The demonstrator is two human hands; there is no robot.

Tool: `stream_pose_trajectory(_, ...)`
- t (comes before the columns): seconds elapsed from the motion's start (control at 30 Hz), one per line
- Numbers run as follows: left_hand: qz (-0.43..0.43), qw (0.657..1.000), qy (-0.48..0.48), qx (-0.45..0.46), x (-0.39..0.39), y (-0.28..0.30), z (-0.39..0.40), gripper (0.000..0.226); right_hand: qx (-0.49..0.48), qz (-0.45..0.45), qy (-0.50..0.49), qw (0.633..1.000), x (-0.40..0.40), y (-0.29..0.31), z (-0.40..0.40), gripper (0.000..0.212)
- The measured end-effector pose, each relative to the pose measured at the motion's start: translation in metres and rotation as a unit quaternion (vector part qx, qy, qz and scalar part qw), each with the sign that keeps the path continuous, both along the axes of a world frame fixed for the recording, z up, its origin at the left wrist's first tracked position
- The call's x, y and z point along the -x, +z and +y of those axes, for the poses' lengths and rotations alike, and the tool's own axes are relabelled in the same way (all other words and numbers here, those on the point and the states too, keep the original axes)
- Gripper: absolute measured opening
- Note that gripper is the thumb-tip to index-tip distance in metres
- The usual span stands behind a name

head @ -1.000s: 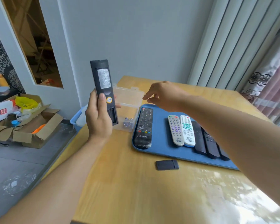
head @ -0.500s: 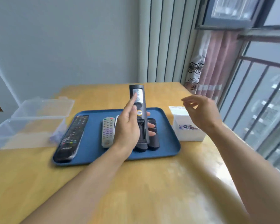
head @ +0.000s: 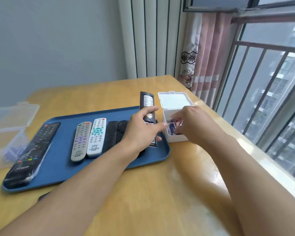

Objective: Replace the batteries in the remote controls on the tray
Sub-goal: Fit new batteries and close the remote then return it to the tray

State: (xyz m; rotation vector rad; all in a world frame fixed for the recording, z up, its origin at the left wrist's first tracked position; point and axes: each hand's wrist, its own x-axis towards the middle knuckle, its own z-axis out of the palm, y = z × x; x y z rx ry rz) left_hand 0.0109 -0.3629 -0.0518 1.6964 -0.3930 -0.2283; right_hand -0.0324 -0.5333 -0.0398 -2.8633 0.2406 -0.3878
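We find the left hand (head: 140, 132) gripping a black remote (head: 147, 106) back side up, thumb laid across its label area, fingers wrapped beneath; the battery bay at its lower end appears uncovered. This remote is held above the right end of the blue tray (head: 61, 167), close beside the white box (head: 174, 135). The right hand (head: 192, 123) reaches into that box, fingers curled down among the batteries (head: 173, 126); we cannot tell whether it has one pinched. The box lid (head: 174, 99) stands hinged open behind it.

On the tray we note a large black remote (head: 32, 154) at the left, a grey remote (head: 80, 140) and a white remote (head: 96, 136) side by side, and two dark remotes (head: 116, 132) partly hidden behind the left forearm. A clear plastic container (head: 8, 130) sits on the wooden table (head: 160, 193) just left of the tray. A small dark piece (head: 43, 195) lies on the table at the tray's near edge, mostly covered by the forearm.
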Motion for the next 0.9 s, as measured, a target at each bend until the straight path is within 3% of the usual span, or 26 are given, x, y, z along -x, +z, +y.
stream_pose_trajectory(0.13, 0.001, 0.999, -0.027, -0.031, 0.006, -0.004, -0.004, 0.067, 0.138, 0.035, 0.032, 0.989, 0.009, 0.001, 0.008, 0.023)
stream_pose_trajectory(0.23, 0.006, 0.998, -0.045, -0.037, 0.008, -0.005, -0.007, 0.076, 0.141, 0.025, 0.026, 0.989, 0.010, 0.000, 0.011, 0.028)
stream_pose_trajectory(0.4, 0.006, 0.998, -0.048, -0.026, 0.010, -0.006, -0.008, 0.078, 0.166, -0.010, -0.024, 0.986, 0.004, 0.000, 0.013, 0.013)
stream_pose_trajectory(0.5, 0.008, 0.998, -0.049, -0.025, 0.009, -0.006, -0.008, 0.077, 0.171, -0.035, -0.054, 0.983, -0.002, 0.001, 0.012, 0.017)
stream_pose_trajectory(0.9, 0.077, 0.995, -0.065, 0.012, 0.005, -0.004, -0.009, 0.067, 0.272, 0.010, -0.044, 0.961, -0.013, 0.015, 0.019, 0.024)
